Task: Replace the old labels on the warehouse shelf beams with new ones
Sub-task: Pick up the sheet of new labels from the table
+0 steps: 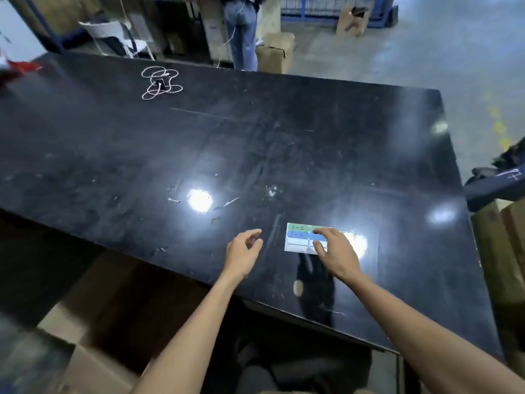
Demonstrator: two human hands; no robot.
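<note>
Near the front edge of the glossy black tabletop lies a small sheet of labels, with a green strip marked "1-2" on top, a blue strip below it and pale strips beneath. The right hand rests on the sheet's right part, its fingers spread apart and pressing flat on it, clamped on nothing. The left hand hovers just left of the sheet, apart from it, loosely curled and empty. A tangled white cord lies far back on the tabletop. Beyond the far edge stands a person in jeans beside cardboard boxes.
</note>
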